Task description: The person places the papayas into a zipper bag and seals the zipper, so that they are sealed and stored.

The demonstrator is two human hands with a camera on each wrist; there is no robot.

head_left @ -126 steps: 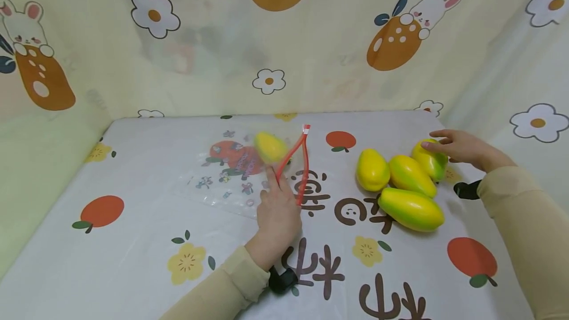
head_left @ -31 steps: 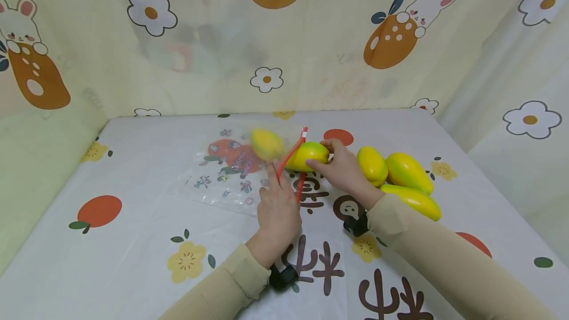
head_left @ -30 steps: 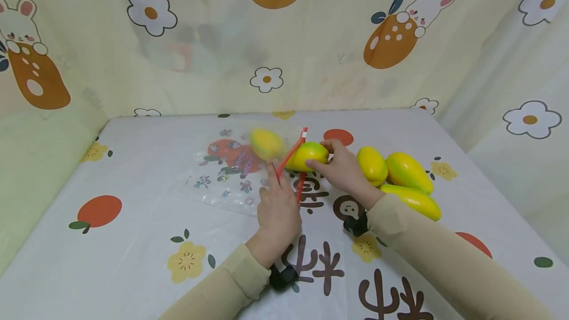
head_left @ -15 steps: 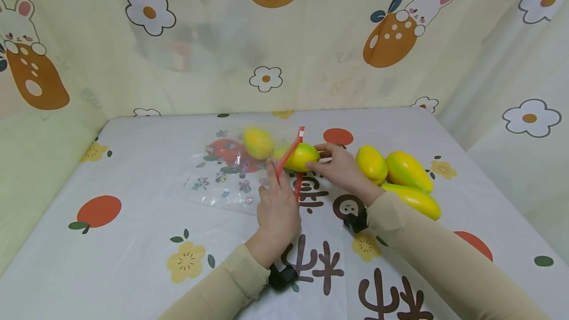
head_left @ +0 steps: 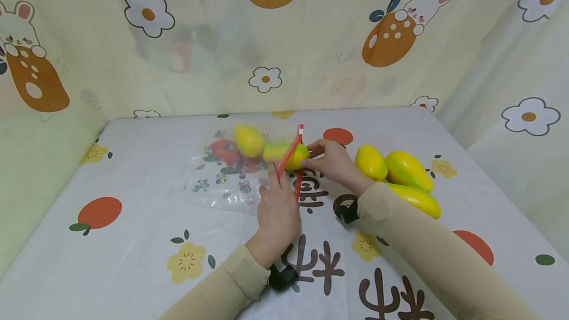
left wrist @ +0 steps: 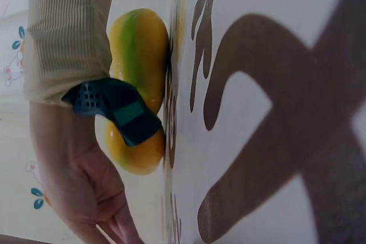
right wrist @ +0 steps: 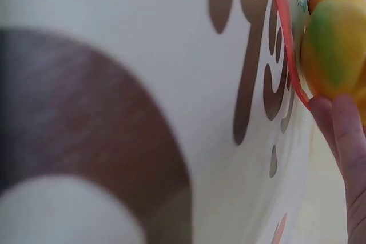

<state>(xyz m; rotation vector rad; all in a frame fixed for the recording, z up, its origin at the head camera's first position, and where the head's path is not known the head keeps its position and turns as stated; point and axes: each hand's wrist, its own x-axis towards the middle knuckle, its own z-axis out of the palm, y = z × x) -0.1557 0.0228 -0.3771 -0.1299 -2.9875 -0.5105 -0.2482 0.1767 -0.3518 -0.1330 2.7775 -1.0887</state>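
A clear zip bag (head_left: 213, 189) with small printed figures and a red zip edge (head_left: 289, 154) lies flat mid-table. My left hand (head_left: 279, 211) grips its opening at the red edge. Inside, toward the far side, is one yellow mango (head_left: 249, 141). A second, yellow-green mango (head_left: 286, 155) lies through the opening, most of it behind the red strip. At its right end, the fingers and thumb of my right hand (head_left: 333, 162) hold it. The right wrist view shows fingertips (right wrist: 343, 110) against this mango's end, close to the red edge.
To the right of my right hand, three more mangoes lie together, an upright-looking one (head_left: 371, 163), one behind (head_left: 409, 171) and one in front (head_left: 415, 200). A printed cloth covers the table (head_left: 133, 251), and a patterned curtain (head_left: 200, 63) stands behind it.
My right hand has brought a mango from the group at the right and moved it leftward into the bag. The mango inside has shifted left. My left hand has stayed at the opening.
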